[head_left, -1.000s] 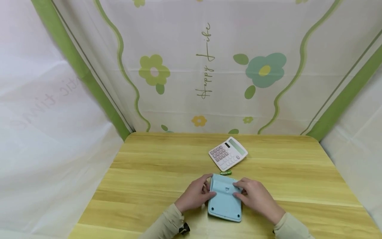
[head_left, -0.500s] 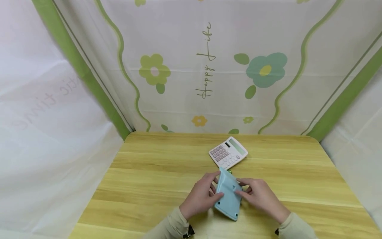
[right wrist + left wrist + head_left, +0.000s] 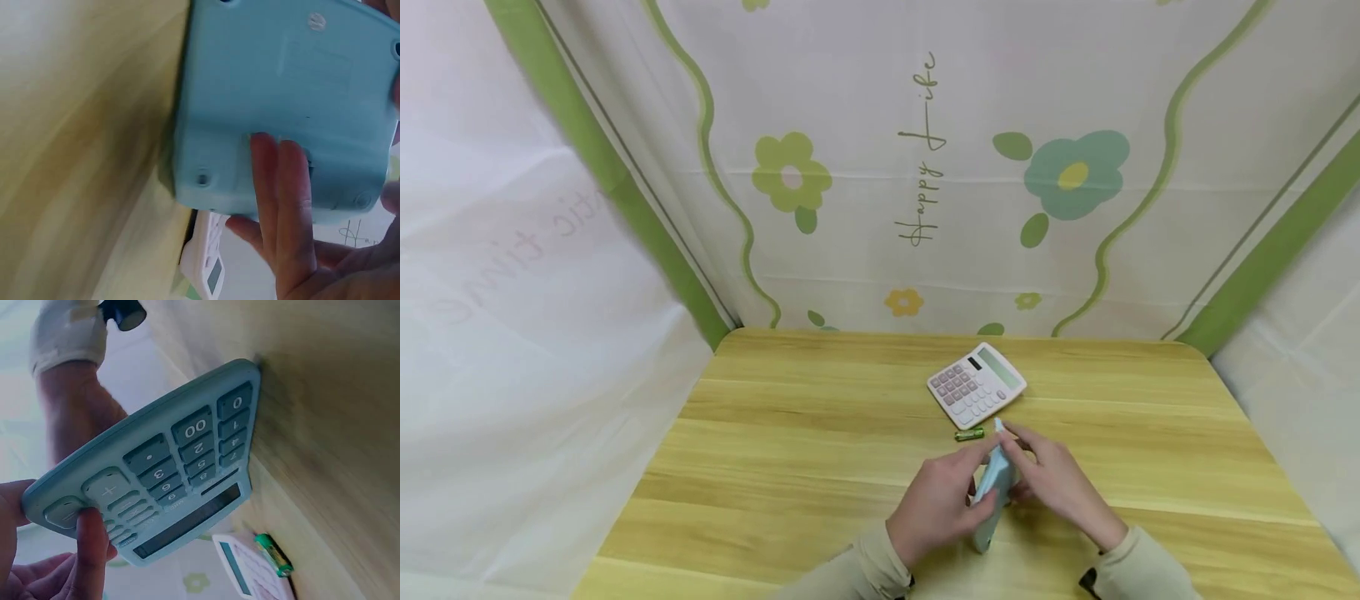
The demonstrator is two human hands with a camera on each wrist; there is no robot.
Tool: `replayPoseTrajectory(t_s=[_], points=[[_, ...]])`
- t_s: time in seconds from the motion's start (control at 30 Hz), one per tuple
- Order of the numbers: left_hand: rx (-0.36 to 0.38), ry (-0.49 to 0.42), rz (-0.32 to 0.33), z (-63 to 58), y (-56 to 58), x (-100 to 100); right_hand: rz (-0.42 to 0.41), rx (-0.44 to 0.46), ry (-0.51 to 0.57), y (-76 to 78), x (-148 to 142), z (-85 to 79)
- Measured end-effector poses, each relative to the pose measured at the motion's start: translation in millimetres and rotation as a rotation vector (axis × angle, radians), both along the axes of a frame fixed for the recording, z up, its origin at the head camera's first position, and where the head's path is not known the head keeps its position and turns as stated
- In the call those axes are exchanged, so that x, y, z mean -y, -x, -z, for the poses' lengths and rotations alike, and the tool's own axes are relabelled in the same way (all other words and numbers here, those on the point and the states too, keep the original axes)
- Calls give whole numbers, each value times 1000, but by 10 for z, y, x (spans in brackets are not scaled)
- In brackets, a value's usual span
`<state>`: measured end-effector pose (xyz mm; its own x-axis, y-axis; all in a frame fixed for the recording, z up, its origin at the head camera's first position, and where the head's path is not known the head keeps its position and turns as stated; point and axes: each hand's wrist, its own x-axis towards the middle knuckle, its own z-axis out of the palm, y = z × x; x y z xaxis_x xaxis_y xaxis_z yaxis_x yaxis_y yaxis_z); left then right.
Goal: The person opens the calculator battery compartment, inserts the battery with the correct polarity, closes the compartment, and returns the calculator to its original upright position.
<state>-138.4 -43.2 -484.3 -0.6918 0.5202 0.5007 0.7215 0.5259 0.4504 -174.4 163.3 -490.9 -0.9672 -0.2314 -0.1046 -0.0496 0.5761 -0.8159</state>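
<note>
Tipped up onto its edge since the earlier frame, the blue calculator (image 3: 169, 469) is grasped in the fingers of left hand (image 3: 936, 504) and right hand (image 3: 1056, 479) over the near surface (image 3: 775, 450), its turning seemingly half done, the green battery (image 3: 969, 434) lying loose beyond.

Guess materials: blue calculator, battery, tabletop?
Blue calculator: likely molded plastic, satin; soft sheen, rounded edges.
Battery: probably metal under glossy green wrap; bright highlights.
Tabletop: wood or wood-look laminate, low sheen; grain shows, can't tell which.
</note>
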Motion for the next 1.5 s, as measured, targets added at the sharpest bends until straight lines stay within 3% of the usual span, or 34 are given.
replayPoseTrajectory(t_s=[0.27, 0.43, 0.53, 0.63, 0.77, 0.9, 1.07, 1.3, 1.5], points=[[-167, 121, -18, -20, -36, -163, 0, 32, 72, -4, -37, -82], [-189, 139, -26, -12, -41, -181, 33, 5, 26, -3, -37, -68], [-117, 135, -13, -10, -47, -170, 46, -13, -5, -6, -42, -68], [8, 146, 17, 19, -51, -125, 48, -45, -39, -10, -52, -62], [192, 205, 32, 122, -45, -11, 54, -27, -7, -23, -71, -54], [344, 283, -19, 251, -29, 95, 73, 9, 58, -50, -97, -59], [478, 344, -102, 338, -11, 138, 79, -49, 4, -75, -117, -58], [556, 346, -119, 361, 30, 109, 70, -24, -13, -65, -161, -12], [476, 378, -119, 402, 66, 62, 44, -32, -64, 1, -245, 86]])
